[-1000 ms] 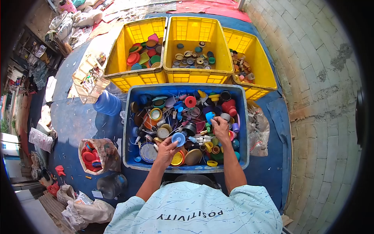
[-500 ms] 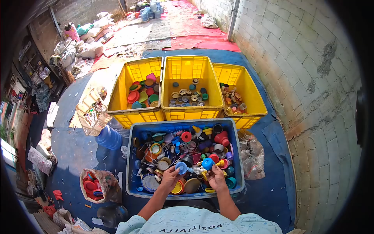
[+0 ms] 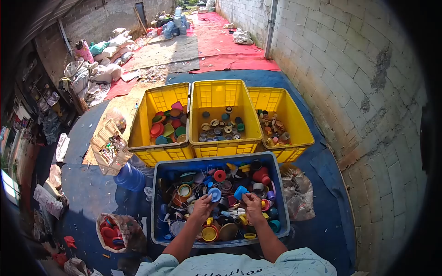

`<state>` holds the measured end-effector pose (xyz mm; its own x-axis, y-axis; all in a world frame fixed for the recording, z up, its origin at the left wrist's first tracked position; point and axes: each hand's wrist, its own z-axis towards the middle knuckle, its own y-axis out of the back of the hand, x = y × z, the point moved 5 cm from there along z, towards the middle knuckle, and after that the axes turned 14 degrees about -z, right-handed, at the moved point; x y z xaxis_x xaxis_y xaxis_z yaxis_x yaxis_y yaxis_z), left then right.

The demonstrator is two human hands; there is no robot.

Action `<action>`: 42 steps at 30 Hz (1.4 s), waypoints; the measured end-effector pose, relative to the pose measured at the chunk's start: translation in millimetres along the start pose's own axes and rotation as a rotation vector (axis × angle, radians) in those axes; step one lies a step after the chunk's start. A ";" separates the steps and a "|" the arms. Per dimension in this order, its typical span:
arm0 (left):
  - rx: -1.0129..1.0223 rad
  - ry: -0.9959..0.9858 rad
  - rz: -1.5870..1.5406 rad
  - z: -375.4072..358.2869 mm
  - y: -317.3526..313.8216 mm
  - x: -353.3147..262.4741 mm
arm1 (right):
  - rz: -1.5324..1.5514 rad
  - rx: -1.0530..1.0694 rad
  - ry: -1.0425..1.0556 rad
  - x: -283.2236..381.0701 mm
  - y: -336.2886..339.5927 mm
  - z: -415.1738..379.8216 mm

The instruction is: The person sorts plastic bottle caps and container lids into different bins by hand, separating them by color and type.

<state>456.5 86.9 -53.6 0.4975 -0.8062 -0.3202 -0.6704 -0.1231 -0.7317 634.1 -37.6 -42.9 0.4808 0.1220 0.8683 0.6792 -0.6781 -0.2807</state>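
Observation:
My left hand [image 3: 202, 209] pinches a light-blue round lid [image 3: 214, 194] by its edge. In my right hand [image 3: 252, 209] is a bright blue cap [image 3: 240, 192], gripped between thumb and fingers and turned on its side. Both hands are over a blue tub [image 3: 157, 216] full of mixed plastic caps and lids. Just below them lie a yellow lid [image 3: 210, 233], white and yellow pieces, and a dark round lid [image 3: 228, 231]. A red cap [image 3: 219, 175] sits farther back in the tub.
Behind the tub stand a left yellow crate [image 3: 138, 148] with colourful lids, a middle yellow crate [image 3: 225, 149] and a right yellow crate [image 3: 294, 142]. Left are a sack [image 3: 133, 227] of red lids, a beige basket [image 3: 108, 165] and a blue water jug [image 3: 130, 177]. A block wall [image 3: 368, 92] runs along the right.
The view has tipped upward, so the crates and tub sit lower. My right hand has turned the blue cap sideways. Both hands have come up slightly relative to the tub.

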 end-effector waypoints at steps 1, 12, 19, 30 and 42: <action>0.045 0.003 0.009 9.6 -10.0 -5.3 | -0.039 -0.009 0.007 6.3 -4.3 11.8; 0.091 -0.078 -0.041 161.2 -101.1 -69.6 | -0.442 -0.033 0.230 100.1 -47.5 149.5; 0.188 -0.200 -0.013 215.8 -182.8 -118.5 | -0.528 0.035 0.281 168.8 -87.1 239.0; 0.032 -0.221 -0.062 145.6 -94.7 -113.7 | -0.416 -0.126 0.255 111.2 -7.5 192.2; -0.174 -0.201 -0.031 -8.6 67.6 -51.9 | -0.785 -0.312 0.250 9.3 44.6 36.2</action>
<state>380.6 115.4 -81.2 0.6068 -0.6715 -0.4254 -0.7294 -0.2575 -0.6338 688.9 -40.4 -62.2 -0.2213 0.4984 0.8382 0.5623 -0.6370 0.5272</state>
